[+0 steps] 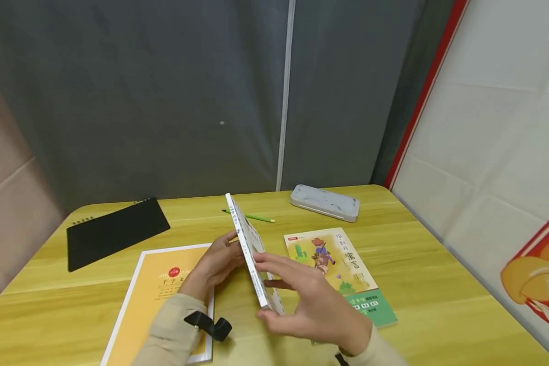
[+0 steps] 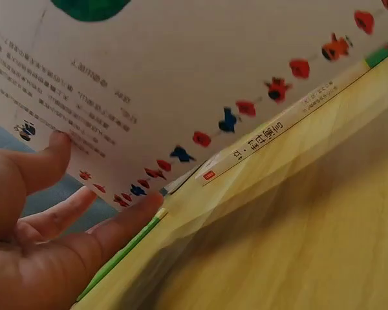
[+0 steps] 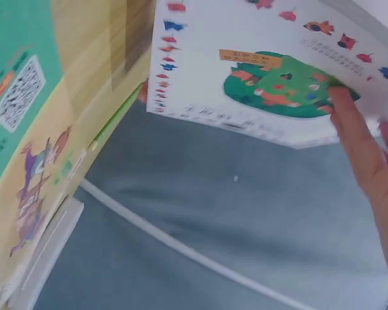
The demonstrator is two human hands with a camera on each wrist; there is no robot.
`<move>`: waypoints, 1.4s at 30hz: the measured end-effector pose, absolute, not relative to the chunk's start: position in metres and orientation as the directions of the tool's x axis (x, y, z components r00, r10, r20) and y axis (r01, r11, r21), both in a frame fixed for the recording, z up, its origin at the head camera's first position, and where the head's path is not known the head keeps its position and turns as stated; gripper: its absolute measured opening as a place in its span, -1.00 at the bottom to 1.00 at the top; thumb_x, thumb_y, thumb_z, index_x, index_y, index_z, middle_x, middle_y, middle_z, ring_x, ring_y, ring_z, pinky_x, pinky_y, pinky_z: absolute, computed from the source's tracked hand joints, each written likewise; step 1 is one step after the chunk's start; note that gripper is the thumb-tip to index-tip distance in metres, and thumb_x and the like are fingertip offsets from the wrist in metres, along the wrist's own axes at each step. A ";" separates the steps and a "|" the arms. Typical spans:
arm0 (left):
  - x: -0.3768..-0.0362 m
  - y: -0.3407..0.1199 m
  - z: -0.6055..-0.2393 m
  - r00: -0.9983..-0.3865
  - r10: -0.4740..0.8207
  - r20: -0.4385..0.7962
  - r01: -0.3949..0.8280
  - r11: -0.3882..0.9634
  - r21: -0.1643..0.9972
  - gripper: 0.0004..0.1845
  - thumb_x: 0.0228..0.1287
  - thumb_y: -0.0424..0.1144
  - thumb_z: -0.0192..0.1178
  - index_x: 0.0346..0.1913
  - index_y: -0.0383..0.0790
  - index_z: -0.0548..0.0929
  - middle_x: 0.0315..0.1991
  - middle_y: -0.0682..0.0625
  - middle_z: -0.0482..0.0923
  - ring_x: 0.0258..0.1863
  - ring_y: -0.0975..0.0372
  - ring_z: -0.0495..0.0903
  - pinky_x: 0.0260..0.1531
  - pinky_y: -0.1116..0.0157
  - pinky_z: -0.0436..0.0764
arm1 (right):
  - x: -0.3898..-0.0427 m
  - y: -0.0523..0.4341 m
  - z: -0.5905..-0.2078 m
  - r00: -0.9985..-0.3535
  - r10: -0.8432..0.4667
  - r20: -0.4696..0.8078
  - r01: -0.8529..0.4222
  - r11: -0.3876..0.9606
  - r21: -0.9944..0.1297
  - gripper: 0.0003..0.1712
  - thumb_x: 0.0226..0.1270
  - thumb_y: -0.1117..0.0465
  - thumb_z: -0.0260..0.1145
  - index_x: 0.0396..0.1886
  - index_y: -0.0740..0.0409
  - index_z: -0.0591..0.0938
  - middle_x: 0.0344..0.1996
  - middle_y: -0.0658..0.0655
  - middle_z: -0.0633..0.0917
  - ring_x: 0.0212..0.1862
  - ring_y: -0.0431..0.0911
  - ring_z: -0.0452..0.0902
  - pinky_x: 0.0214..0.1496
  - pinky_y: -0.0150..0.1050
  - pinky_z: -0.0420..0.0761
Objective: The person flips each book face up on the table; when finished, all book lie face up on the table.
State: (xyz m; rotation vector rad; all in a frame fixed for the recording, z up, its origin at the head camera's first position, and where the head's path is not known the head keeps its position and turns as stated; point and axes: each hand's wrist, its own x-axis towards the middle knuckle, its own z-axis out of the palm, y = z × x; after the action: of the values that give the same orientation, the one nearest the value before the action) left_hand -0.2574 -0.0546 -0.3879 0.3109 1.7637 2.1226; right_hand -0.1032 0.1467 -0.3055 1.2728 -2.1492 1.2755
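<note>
- A thin white book [image 1: 251, 251] is standing on edge on the table [image 1: 439, 305], tilted, with both hands supporting it from either side.
- The left hand [image 1: 217, 264] is lying against the book's left face; in the left wrist view its fingers [image 2: 126, 223] are stretched out fairly straight and its thumb tip is pressing the printed white cover [image 2: 200, 71], not curling round it.
- The right hand [image 1: 311, 300] is reaching in from the book's right side, fingers extended along the cover; the right wrist view shows a fingertip [image 3: 343, 103] touching the cover beside its green picture. Both hands are flat and apart, with the book between them.
- Judging by how things are lying, the book is being handled midway: it is up off the table's surface except for its lower edge, neither laid flat nor fully lifted.
- Just right of the white book, a green-and-yellow picture book [image 1: 338, 272] is lying flat, untouched.
- Just left of it, an orange book [image 1: 160, 295] is lying flat, partly under the left sleeve.
- Behind the white book, a green pen [image 1: 256, 217] is resting; farther back and right, a grey pencil case [image 1: 325, 202].
- Well to the left and behind, a black notebook [image 1: 114, 231] is lying flat.
</note>
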 end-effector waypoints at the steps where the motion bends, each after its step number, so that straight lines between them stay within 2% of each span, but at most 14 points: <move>1: -0.258 -0.054 -0.389 -0.905 0.422 -0.062 -0.141 -0.158 0.977 -0.38 0.42 -0.48 0.01 0.50 -0.36 0.17 0.21 -0.38 0.45 -0.08 0.14 0.61 -0.10 0.27 0.64 | -0.103 0.144 -0.305 -0.550 -0.526 0.649 -0.827 0.230 -0.514 -0.31 0.10 0.41 0.46 0.28 0.33 0.48 0.31 0.29 0.49 0.22 0.02 0.55 0.01 -0.32 0.65; 4: -0.259 -0.055 -0.392 -0.898 0.436 -0.067 -0.154 -0.166 0.974 -0.37 0.46 -0.46 -0.02 0.52 -0.37 0.10 0.32 -0.46 0.31 0.03 0.08 0.56 -0.08 0.29 0.61 | -0.103 0.136 -0.305 -0.582 -0.539 0.609 -0.812 0.340 -0.475 -0.32 0.10 0.35 0.47 0.27 0.35 0.50 0.32 0.26 0.49 0.21 -0.02 0.56 0.07 -0.34 0.62; 7: -0.259 -0.056 -0.388 -0.907 0.418 -0.054 -0.134 -0.167 0.977 -0.37 0.45 -0.48 -0.04 0.52 -0.40 0.06 0.34 -0.45 0.30 0.07 0.09 0.53 -0.07 0.29 0.60 | -0.103 0.130 -0.306 -0.602 -0.557 0.571 -0.795 0.480 -0.371 -0.35 0.13 0.26 0.45 0.24 0.35 0.54 0.29 0.23 0.53 0.22 -0.05 0.55 0.12 -0.28 0.61; 10: -0.259 -0.060 -0.377 -0.949 0.311 -0.042 -0.102 -0.180 0.978 -0.42 0.44 -0.44 0.05 0.46 -0.34 0.22 0.17 -0.28 0.52 -0.07 0.19 0.61 -0.12 0.31 0.63 | -0.104 0.126 -0.308 -0.624 -0.571 0.533 -0.767 0.576 -0.282 -0.37 0.16 0.17 0.42 0.22 0.34 0.57 0.26 0.20 0.57 0.25 -0.04 0.54 0.17 -0.23 0.58; 12: -0.258 -0.065 -0.367 -0.972 0.235 -0.025 -0.076 -0.209 0.975 -0.50 0.48 -0.31 0.10 0.41 -0.28 0.32 -0.02 -0.13 0.62 -0.23 0.25 0.65 -0.18 0.32 0.66 | -0.104 0.124 -0.310 -0.650 -0.569 0.504 -0.748 0.595 -0.293 -0.38 0.17 0.15 0.42 0.22 0.32 0.58 0.26 0.18 0.57 0.24 -0.05 0.54 0.17 -0.23 0.58; 16: -0.254 -0.075 -0.349 -0.988 0.156 0.008 -0.022 -0.190 0.981 -0.47 0.46 0.01 0.13 0.34 -0.22 0.47 -0.32 0.04 0.62 -0.45 0.30 0.63 -0.34 0.37 0.66 | -0.105 0.122 -0.315 -0.665 -0.599 0.447 -0.739 0.612 -0.280 -0.39 0.22 0.09 0.41 0.23 0.28 0.58 0.29 0.17 0.55 0.29 -0.04 0.50 0.24 -0.22 0.53; 18: -0.252 -0.078 -0.343 -0.988 0.155 0.017 -0.001 -0.111 0.994 -0.46 0.45 0.01 0.16 0.32 -0.25 0.50 -0.38 0.05 0.62 -0.50 0.30 0.61 -0.41 0.38 0.64 | -0.106 0.121 -0.317 -0.662 -0.624 0.416 -0.743 0.620 -0.252 -0.38 0.27 0.06 0.39 0.25 0.28 0.56 0.31 0.19 0.53 0.31 -0.01 0.48 0.27 -0.20 0.50; 22: -0.251 -0.080 -0.340 -0.994 0.109 -0.016 -0.012 0.033 0.999 -0.56 0.37 -0.17 0.23 0.23 -0.30 0.56 -0.43 0.06 0.67 -0.52 0.32 0.59 -0.46 0.40 0.62 | -0.106 0.121 -0.320 -0.688 -0.645 0.333 -0.723 0.649 -0.237 -0.33 0.36 -0.02 0.33 0.33 0.26 0.48 0.37 0.18 0.46 0.36 0.01 0.41 0.31 -0.16 0.47; 26: -0.255 -0.085 -0.344 -0.994 0.084 -0.062 -0.056 0.081 0.995 -0.59 0.35 -0.24 0.20 0.21 -0.32 0.58 -0.44 0.03 0.65 -0.54 0.30 0.56 -0.49 0.38 0.59 | -0.109 0.126 -0.321 -0.788 -0.596 0.154 -0.613 0.736 -0.287 -0.20 0.24 -0.04 0.44 0.40 0.18 0.42 0.46 0.20 0.32 0.43 0.03 0.30 0.34 -0.12 0.44; 29: -0.259 -0.092 -0.350 -0.988 0.117 -0.103 -0.090 0.116 0.989 -0.57 0.37 -0.25 0.19 0.25 -0.32 0.54 -0.41 -0.01 0.64 -0.55 0.28 0.53 -0.51 0.37 0.56 | -0.116 0.135 -0.324 -0.871 -0.490 -0.045 -0.449 0.829 -0.333 -0.02 0.06 -0.02 0.56 0.45 0.13 0.36 0.51 0.28 0.20 0.48 0.13 0.19 0.39 -0.01 0.38; 33: -0.262 -0.099 -0.357 -0.978 0.143 -0.153 -0.128 0.168 0.977 -0.55 0.40 -0.23 0.18 0.29 -0.29 0.51 -0.33 -0.07 0.62 -0.52 0.25 0.53 -0.49 0.37 0.56 | -0.125 0.150 -0.332 -0.913 -0.341 -0.224 -0.250 0.902 -0.353 0.14 -0.14 0.07 0.65 0.48 0.15 0.31 0.52 0.37 0.11 0.52 0.29 0.00 0.46 0.19 0.17; 37: -0.264 -0.101 -0.363 -0.972 0.145 -0.184 -0.153 0.200 0.968 -0.55 0.42 -0.21 0.18 0.31 -0.26 0.48 -0.36 -0.08 0.62 -0.52 0.24 0.54 -0.48 0.36 0.58 | -0.131 0.159 -0.337 -0.923 -0.262 -0.281 -0.167 0.932 -0.321 0.20 -0.24 0.12 0.68 0.47 0.23 0.31 0.51 0.42 0.11 0.52 0.33 -0.06 0.50 0.22 0.05; 42: -0.265 -0.104 -0.370 -0.970 0.153 -0.190 -0.154 0.225 0.962 -0.52 0.43 -0.19 0.19 0.29 -0.32 0.39 -0.45 -0.06 0.65 -0.56 0.24 0.57 -0.50 0.34 0.60 | -0.137 0.163 -0.341 -0.928 -0.228 -0.294 -0.132 0.940 -0.313 0.16 -0.26 0.11 0.67 0.43 0.29 0.36 0.48 0.44 0.15 0.51 0.32 0.00 0.47 0.20 0.14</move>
State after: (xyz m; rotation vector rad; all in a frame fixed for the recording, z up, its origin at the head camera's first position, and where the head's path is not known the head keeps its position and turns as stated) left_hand -0.2646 -0.1041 -0.3696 -0.0004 2.2540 1.8163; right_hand -0.1367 0.1630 -0.3413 0.3272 -3.4201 0.5118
